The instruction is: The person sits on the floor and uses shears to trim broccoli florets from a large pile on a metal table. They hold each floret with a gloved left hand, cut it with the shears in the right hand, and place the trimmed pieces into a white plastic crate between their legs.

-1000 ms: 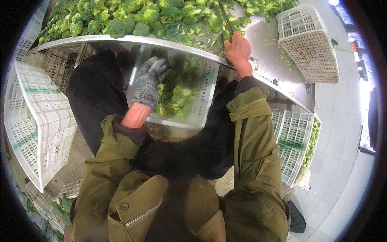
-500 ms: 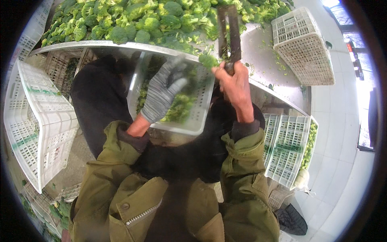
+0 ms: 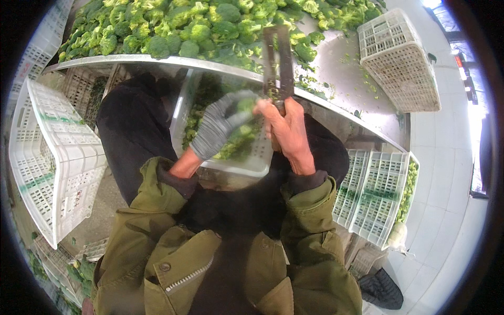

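My right hand (image 3: pixel 290 130), bare, grips a broad, dark, slotted knife (image 3: pixel 278 63) by its handle, blade pointing away over the table's near edge. Close beside it on the left is my left hand (image 3: pixel 220 126) in a grey knitted glove, its fingers bent round a small green broccoli floret (image 3: pixel 245 108). Motion blurs those fingertips and the floret. Both hands are above a white plastic crate (image 3: pixel 251 167) between my knees, which has cut broccoli florets (image 3: pixel 231 149) in it.
A large heap of broccoli (image 3: pixel 199 31) covers the metal table (image 3: pixel 336 58). On the table's right stands a white crate (image 3: pixel 401 63). Another white crate (image 3: pixel 58 157) stands tilted at my left. At my right, a crate (image 3: pixel 375 197) holds green pieces, near a dark cloth (image 3: pixel 382 290).
My right hand and the knife have come down and left, toward the crate. My left hand has risen rightward, from spread fingers over the crate to bent fingers round the floret.
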